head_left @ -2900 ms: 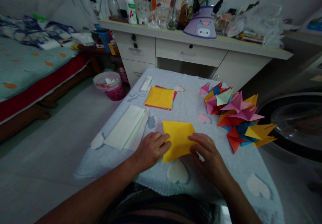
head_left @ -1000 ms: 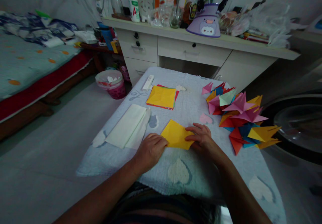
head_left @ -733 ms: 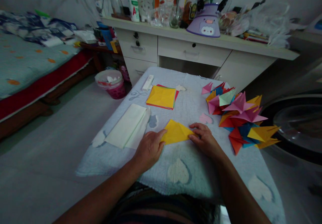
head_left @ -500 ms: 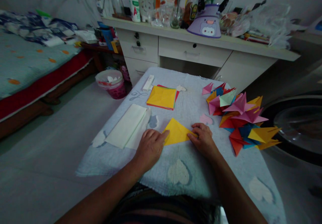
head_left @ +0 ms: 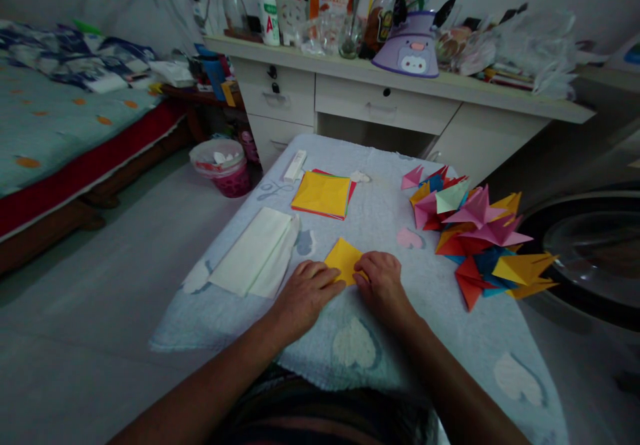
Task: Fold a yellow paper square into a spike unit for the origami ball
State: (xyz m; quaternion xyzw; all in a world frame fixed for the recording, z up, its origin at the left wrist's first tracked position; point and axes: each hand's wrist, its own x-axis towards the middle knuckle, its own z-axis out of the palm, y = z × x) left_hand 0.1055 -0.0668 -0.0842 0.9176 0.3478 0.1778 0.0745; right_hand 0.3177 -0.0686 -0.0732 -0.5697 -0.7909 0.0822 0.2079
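The folded sheet (head_left: 344, 256) lies on the cloth (head_left: 383, 202), between the two hands. The left hand (head_left: 309, 290) covers its left side, fingers close together; the right hand (head_left: 384, 284) curls over its right corner, its fingertips partly hidden. Whether either hand pinches the paper or merely presses it cannot be told. Beyond, the stack (head_left: 321, 194) shows its lower sheets only as coloured edges. At right, paper figures (head_left: 477, 206) mask one another; the round door (head_left: 593, 245) is cut off.
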